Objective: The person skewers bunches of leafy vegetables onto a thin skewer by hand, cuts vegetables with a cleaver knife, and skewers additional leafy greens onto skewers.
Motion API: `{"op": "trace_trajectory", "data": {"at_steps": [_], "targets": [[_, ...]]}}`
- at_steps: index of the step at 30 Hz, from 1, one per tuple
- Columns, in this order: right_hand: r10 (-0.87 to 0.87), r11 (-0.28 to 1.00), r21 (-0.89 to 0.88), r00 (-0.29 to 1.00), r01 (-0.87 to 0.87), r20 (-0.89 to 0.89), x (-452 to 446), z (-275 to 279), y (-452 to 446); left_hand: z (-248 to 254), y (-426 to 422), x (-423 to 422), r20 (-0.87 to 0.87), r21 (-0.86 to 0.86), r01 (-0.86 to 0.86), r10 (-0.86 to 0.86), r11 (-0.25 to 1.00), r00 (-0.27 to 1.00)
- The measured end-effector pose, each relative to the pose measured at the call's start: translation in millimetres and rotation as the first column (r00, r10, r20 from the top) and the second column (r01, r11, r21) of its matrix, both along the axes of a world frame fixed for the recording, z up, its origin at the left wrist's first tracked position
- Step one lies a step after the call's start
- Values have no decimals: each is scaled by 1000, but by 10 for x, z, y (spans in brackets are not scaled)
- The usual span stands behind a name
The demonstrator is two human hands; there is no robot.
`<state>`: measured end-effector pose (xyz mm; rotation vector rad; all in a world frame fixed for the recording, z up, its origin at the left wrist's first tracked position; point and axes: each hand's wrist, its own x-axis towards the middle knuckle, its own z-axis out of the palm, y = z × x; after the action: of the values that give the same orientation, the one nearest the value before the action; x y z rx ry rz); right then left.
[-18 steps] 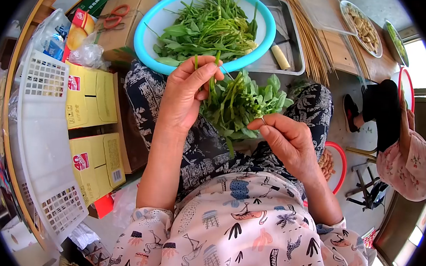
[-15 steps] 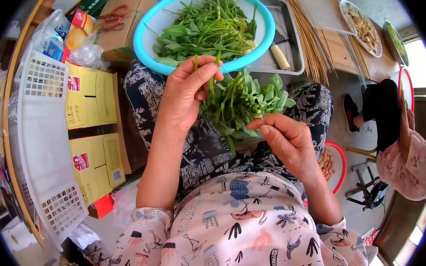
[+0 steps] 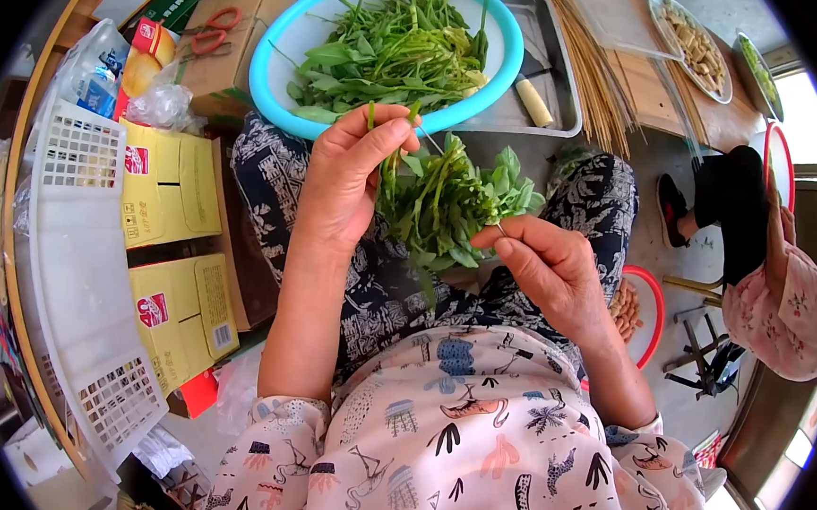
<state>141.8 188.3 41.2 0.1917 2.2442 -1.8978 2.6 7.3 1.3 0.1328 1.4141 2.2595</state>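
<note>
My left hand [image 3: 363, 162] pinches green stems between thumb and fingers, just below the rim of a blue-edged basin [image 3: 512, 59]. My right hand [image 3: 550, 270] is closed on the end of a thin skewer, whose other end shows as a fine line beside my left fingertips. Between both hands, over my lap, a bunch of leafy greens [image 3: 460, 197] is gathered along the skewer, its leaves hanging down. Inside the basin lies a heap of loose leafy greens [image 3: 394, 55]. Most of the skewer is hidden by leaves.
A metal tray [image 3: 566, 105] with a knife [image 3: 535, 74] stands behind the basin. Bamboo skewers [image 3: 596, 79] lie on the wooden table [image 3: 651, 106]. Scissors [image 3: 214, 31] rest on a cardboard box at left. A red-rimmed basin [image 3: 655, 320] is at right, near another person's arm [image 3: 778, 252].
Both hands and the bunch have shifted slightly left in view, with the bunch nearer my left hand. The grips look the same. The whole scene has moved a little with the camera.
</note>
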Motion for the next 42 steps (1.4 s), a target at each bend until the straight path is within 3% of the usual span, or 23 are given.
{"op": "trace_trajectory", "data": {"at_steps": [3,9,12,14,17,32,42], "targets": [[11,1000,-9,998,-10,69,-5,-6,15,-5,-11,2,34,-26,29,-28,999,999],[-10,997,-75,1000,9,-19,-32,-24,31,3,32,29,20,-52,79,-78,996,997],[-26,990,-139,999,31,37,-54,-30,41,-42,90,49,-69,-100,112,-119,989,990],[-56,985,-160,997,63,49,-73,-50,49,-6,133,82,-222,-229,69,-121,971,968],[-85,980,-171,993,99,86,-71,-114,83,69,125,99,-154,-238,66,-105,969,982],[-54,977,-202,995,70,83,3,-127,80,-49,102,33,-152,-219,-1,-33,976,988],[-14,983,-180,995,31,98,6,-109,73,-77,96,40,16,-40,40,-39,998,999]]}}
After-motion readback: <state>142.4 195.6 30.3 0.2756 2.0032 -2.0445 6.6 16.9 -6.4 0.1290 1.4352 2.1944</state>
